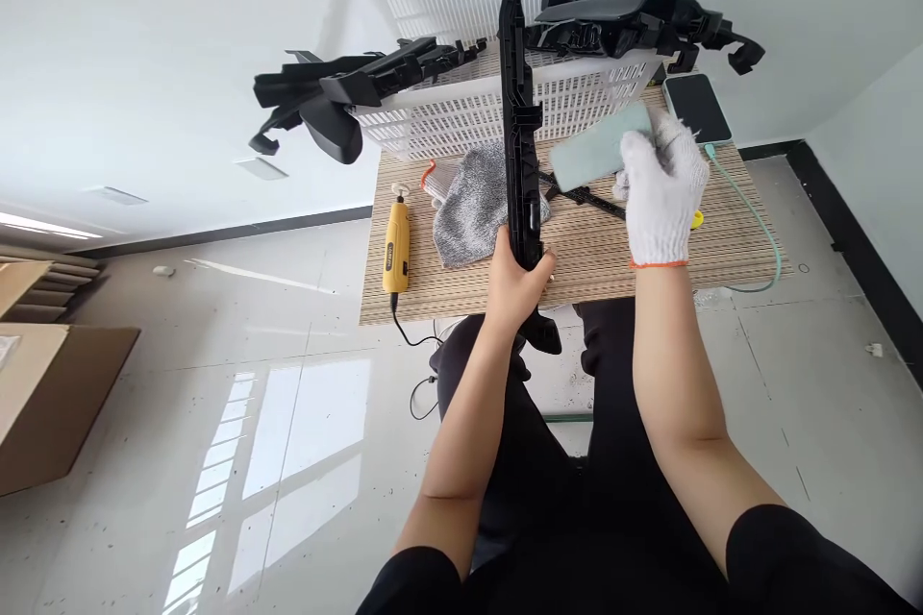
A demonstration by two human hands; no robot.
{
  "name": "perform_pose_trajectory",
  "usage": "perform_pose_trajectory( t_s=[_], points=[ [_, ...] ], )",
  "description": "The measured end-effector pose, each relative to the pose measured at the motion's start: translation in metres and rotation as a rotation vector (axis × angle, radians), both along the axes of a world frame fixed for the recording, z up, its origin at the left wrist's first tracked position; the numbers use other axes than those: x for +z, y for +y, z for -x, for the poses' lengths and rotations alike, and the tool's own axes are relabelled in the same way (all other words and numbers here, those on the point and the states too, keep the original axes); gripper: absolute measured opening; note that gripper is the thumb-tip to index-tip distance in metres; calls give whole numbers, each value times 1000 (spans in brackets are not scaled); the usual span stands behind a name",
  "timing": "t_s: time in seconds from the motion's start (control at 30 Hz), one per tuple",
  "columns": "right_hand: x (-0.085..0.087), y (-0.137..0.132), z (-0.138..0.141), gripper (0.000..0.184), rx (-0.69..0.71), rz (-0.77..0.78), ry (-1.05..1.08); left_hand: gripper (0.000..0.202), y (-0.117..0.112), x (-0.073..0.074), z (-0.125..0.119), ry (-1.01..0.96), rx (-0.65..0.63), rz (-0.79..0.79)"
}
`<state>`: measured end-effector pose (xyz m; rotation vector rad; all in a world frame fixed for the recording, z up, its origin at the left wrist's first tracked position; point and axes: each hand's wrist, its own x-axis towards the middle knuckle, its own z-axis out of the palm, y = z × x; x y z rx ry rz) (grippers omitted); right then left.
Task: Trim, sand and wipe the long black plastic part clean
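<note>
My bare left hand [515, 279] is closed round the lower part of a long black plastic bar [520, 115], which stands upright over the small wooden table [721, 245]. My right hand [660, 187], in a white knitted glove, grips a pale green block [598, 152] beside the bar, just to its right. A grey knitted glove [472, 202] lies on the table left of the bar.
A yellow rotary tool [396, 245] with a black cord lies at the table's left. A white slatted basket [490, 38] stands at the back with black plastic parts [635, 24] resting on its rim. A phone [696, 108] with a green cable lies at the right. Cardboard boxes [43, 394] sit on the floor at left.
</note>
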<state>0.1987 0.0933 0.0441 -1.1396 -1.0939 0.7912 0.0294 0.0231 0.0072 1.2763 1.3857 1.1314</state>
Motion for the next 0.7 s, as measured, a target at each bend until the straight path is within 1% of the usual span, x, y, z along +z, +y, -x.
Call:
perform_pose_trajectory(
  t_s=[0.07,0.2,0.33,0.43,0.5,0.6,0.7],
  points=[
    [3,-4,-2,29,-27,-2,5,27,0,0,0,1,7,-7],
    [8,-15,0,30,59,-16,-144,26,-1,3,0,6,4,-5],
    [9,-17,1,35,85,-50,-130,27,-1,4,0,10,-12,1],
    [7,-21,-5,32,142,-20,-149,27,-1,2,1,9,6,-7],
    [5,-26,-11,27,177,-8,-209,25,0,-1,2,14,30,-18],
    [0,-34,-20,26,169,-43,-357,24,1,-4,2,41,60,-49],
    [-6,-39,-25,25,166,-77,-522,26,2,-3,0,64,82,-88]
  ],
)
